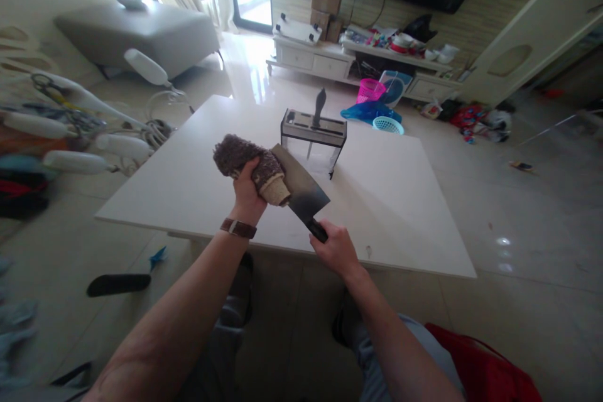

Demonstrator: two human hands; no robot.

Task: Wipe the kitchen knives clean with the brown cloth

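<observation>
My left hand (249, 190) is closed around a shaggy brown fabric item (238, 156) with a paler beige end; its exact kind is unclear. My right hand (336, 246) grips the black handle of a cleaver (308, 191). The cleaver's broad blade points up and left, its far part passing behind or against the brown item, above the white table (377, 201). Just beyond the blade stands a knife block (313, 127) with a grey top and clear sides. A single dark handle (319, 107) sticks up from it, with a thin shaft visible below.
A TV cabinet (313, 63) with bowls and boxes lies beyond the table, with pink (370, 90) and light-blue baskets (388, 125) on the floor. White appliance parts and cables (157, 132) crowd the left. A red bag (475, 364) is at lower right.
</observation>
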